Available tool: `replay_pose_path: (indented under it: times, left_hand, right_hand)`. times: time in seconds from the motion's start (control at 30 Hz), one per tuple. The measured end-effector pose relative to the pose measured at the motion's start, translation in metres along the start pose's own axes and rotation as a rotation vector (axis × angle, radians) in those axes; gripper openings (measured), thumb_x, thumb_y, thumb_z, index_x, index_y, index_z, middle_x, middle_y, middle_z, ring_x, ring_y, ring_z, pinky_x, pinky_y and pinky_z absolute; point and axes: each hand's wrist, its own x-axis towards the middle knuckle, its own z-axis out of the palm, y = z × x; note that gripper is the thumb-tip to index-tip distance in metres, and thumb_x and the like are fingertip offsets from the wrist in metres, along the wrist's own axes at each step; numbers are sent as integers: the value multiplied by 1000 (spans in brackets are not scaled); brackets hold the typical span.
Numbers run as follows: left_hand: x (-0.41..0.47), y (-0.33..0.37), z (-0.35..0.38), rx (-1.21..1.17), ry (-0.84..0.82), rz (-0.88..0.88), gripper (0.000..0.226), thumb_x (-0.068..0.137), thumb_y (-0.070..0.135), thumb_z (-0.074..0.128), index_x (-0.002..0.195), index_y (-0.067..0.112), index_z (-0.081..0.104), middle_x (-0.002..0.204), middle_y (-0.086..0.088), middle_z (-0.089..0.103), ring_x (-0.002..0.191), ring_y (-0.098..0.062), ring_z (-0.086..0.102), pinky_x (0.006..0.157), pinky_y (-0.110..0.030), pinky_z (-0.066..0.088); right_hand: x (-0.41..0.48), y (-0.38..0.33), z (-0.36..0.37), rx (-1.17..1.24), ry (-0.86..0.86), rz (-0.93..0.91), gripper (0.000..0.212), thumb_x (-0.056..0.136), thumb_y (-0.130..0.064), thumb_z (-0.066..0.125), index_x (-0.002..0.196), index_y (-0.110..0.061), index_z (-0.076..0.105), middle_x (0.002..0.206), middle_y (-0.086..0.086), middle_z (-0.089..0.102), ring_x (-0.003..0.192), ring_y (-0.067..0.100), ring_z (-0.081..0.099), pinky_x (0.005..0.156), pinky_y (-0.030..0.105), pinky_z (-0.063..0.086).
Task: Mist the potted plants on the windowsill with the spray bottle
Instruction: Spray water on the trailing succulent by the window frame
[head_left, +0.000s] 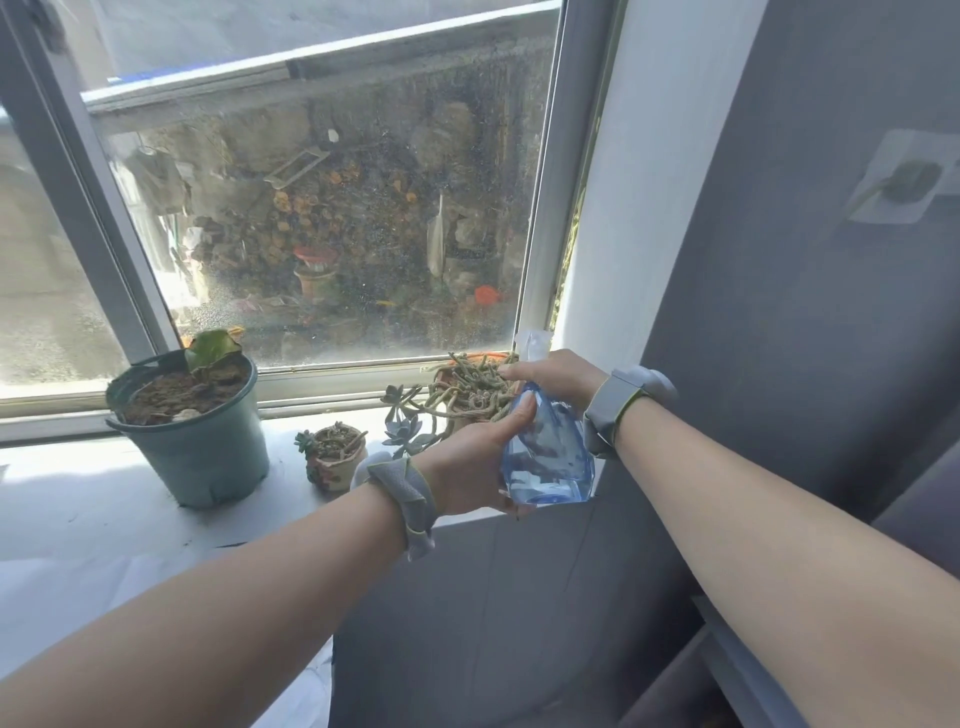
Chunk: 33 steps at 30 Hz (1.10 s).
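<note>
Well apart from the green pot (202, 447), past the small pot (335, 457) and the trailing succulent (465, 395), the left hand (467, 470) is curling round the blue spray bottle (548, 452) at its body, and the right hand (556, 376) is gripping its top.

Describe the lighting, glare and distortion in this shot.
Head view: daylight through the window glass backlights the scene and blows the windowsill out to white at left; the speckled glass hazes the outside; the wide lens tilts the window frame; the nozzle of the spray bottle fades into that bright frame; the wall at right is shaded.
</note>
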Motion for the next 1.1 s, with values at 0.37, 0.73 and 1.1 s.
replay_pose_path:
  times: [0.37, 0.73, 1.1]
  left_hand:
    - [-12, -7, -13, -76, -52, 1, 68, 93, 62, 49, 142, 14, 52, 144, -15, 56, 128, -32, 59, 100, -61, 48]
    - [-25, -7, -21, -66, -47, 17, 63, 97, 54, 48, 144, 12, 50, 144, -16, 57, 132, -40, 53, 107, -66, 39]
    - [-24, -5, -3, -53, -92, -13, 68, 96, 54, 48, 149, 11, 41, 152, -21, 45, 136, -41, 47, 105, -68, 40]
  right_hand:
    - [-4, -13, 24, -102, 87, -112, 45, 88, -44, 61, 89, 0, 69, 84, 9, 62, 80, 25, 55, 62, 30, 40]
    - [-18, -27, 33, -192, 23, -218, 64, 90, -59, 53, 99, 1, 71, 96, 16, 69, 90, 32, 65, 87, 42, 51]
    - [-27, -17, 22, -195, 122, -152, 47, 90, -42, 54, 76, 0, 69, 75, 13, 65, 75, 32, 59, 67, 35, 45]
